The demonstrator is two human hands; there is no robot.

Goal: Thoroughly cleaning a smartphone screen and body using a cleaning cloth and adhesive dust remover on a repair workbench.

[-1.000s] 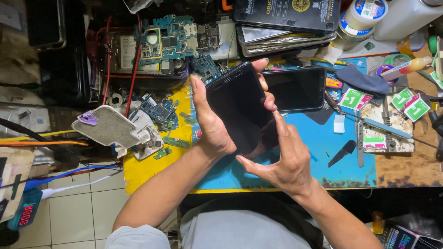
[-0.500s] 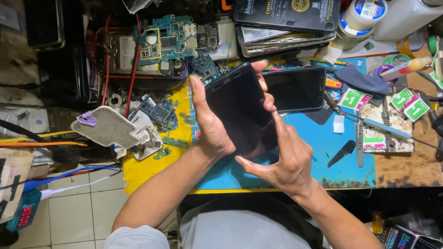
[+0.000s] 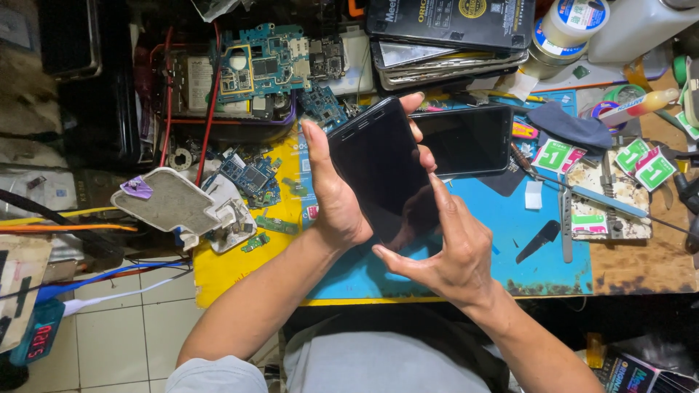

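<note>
Seen from above, near to far. Closest, a grey shirt (image 3: 378,360) and two bare forearms reaching up over the table (image 3: 633,269) edge.

Right hand (image 3: 444,255) cupped around the lower corner of a black phone (image 3: 382,171), index finger laid along its right edge, thumb under the bottom end. Left hand (image 3: 338,196) wrapped around the phone's left side, thumb up along the edge, fingertips (image 3: 413,102) curling over the top right corner. Phone gripped by both hands, tilted, dark glass facing up, raised above a blue mat (image 3: 502,240).

Just beside the phone, on the right, a second dark phone (image 3: 466,138) lying flat on the mat. Further right, green and white stickers (image 3: 557,156), a metal ruler (image 3: 566,218) and a small black pick (image 3: 539,240).

To the left, a yellow mat (image 3: 233,266) with small circuit parts, and a grubby white stand (image 3: 175,207).

Farther back, blue circuit boards (image 3: 266,65) with red wires (image 3: 211,80), a stack of flat black boxes (image 3: 451,29), and a roll of tape (image 3: 564,25).
</note>
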